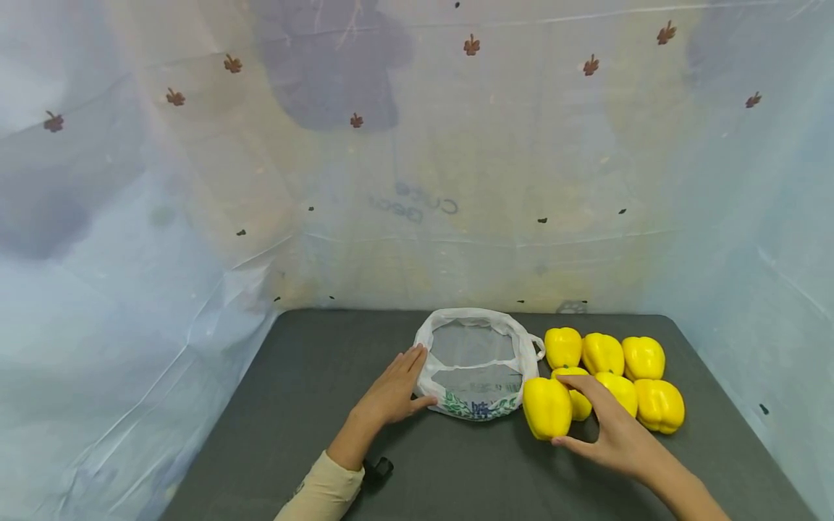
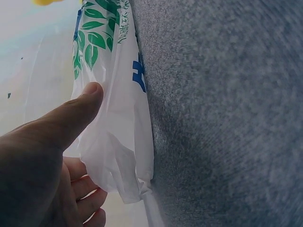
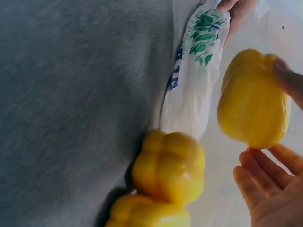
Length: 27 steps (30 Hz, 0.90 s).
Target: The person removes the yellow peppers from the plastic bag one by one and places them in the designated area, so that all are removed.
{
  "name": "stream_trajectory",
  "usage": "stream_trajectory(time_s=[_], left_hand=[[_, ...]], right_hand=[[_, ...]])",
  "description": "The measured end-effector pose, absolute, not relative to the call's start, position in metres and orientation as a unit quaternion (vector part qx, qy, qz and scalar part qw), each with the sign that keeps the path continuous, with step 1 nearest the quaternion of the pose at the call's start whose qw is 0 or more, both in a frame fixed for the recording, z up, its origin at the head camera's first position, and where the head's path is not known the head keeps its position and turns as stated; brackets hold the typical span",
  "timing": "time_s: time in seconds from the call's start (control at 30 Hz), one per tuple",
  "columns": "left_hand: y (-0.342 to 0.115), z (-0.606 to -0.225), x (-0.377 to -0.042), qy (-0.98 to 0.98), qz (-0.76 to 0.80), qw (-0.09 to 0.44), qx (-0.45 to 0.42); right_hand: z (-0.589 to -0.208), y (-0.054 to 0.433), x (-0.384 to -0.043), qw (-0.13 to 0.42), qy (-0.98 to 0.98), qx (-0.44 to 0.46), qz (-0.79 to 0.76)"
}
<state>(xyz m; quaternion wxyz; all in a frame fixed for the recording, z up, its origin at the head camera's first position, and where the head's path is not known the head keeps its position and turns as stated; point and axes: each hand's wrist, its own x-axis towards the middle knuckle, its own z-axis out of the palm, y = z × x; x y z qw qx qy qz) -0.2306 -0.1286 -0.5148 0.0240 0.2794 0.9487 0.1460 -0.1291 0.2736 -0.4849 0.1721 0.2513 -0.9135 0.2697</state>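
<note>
A white plastic bag with green leaf print and blue lettering stands on the dark table, its mouth spread wide. My left hand touches the bag's left side with fingers extended and thumb apart; in the left wrist view the thumb lies against the plastic. Between thumb and fingertips, my right hand pinches a yellow bell pepper near the bag's front right side. The right wrist view shows this pepper raised above the table. Behind and right of it sit several more yellow bell peppers, closely grouped.
The dark grey table ends at a translucent plastic sheet hung behind and along both sides. A bag handle loop sticks out on the right, close to the nearest pepper. A black band sits at my left wrist.
</note>
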Motion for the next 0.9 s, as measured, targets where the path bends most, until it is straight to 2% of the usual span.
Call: stream_trajectory(time_s=[0.9], left_hand=[[-0.128,-0.516,-0.231,0.954,0.13,0.025,0.27]], right_hand=[[-0.512,0.326,-0.106,0.131,-0.918,0.271,0.258]])
